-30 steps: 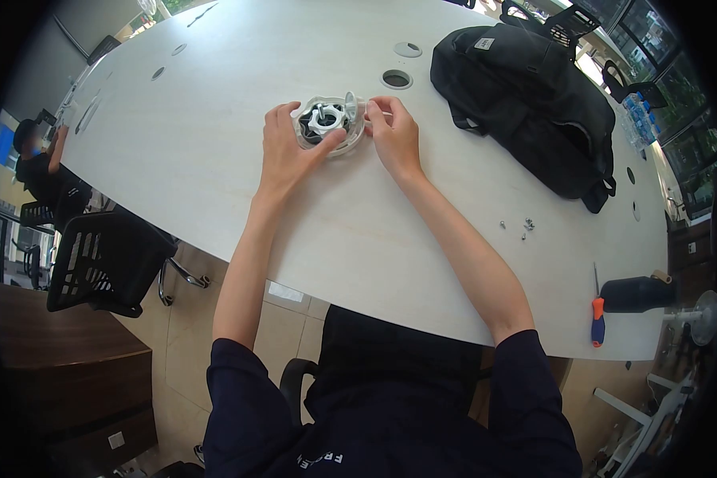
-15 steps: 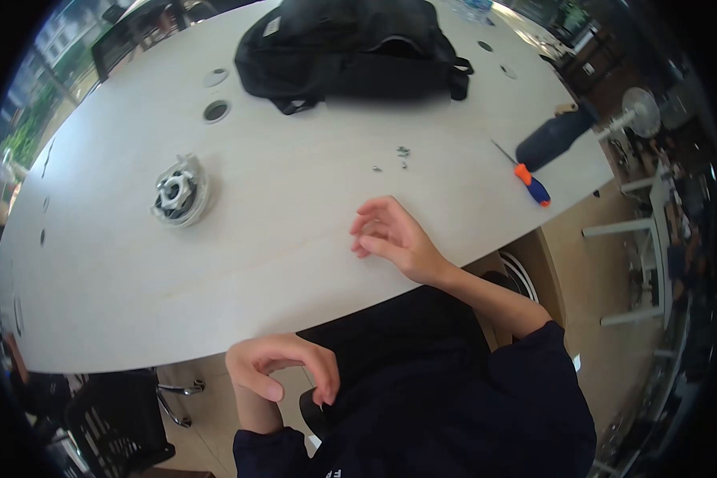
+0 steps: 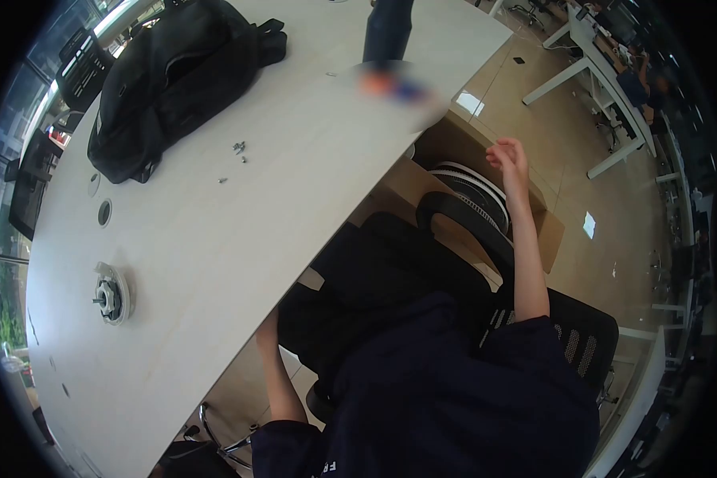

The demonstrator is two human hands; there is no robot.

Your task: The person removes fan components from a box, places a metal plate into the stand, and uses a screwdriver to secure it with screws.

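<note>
My right hand (image 3: 508,155) is raised past the table's edge, over the side of a cardboard box (image 3: 548,231). Its fingers are loosely bent and apart, with nothing in them. Inside the box lies a round part with white and black rims (image 3: 474,187). My left hand (image 3: 268,327) reaches below the table edge; only its wrist end shows and the fingers are hidden. On the table sits a small motor-like unit (image 3: 111,299) in a clear plastic housing. Several small screws (image 3: 240,149) lie farther along. A screwdriver (image 3: 398,86) with an orange and blue handle looks blurred.
A black backpack (image 3: 175,80) lies on the white table (image 3: 191,263). Next to the screwdriver is a dark cylindrical object (image 3: 387,33). I sit on a black chair, its armrest (image 3: 466,211) close to the box. Another white desk (image 3: 605,103) stands at the right.
My view has swung to the right. My right hand has left the tabletop and moved out over the box. My left hand has gone below the table edge.
</note>
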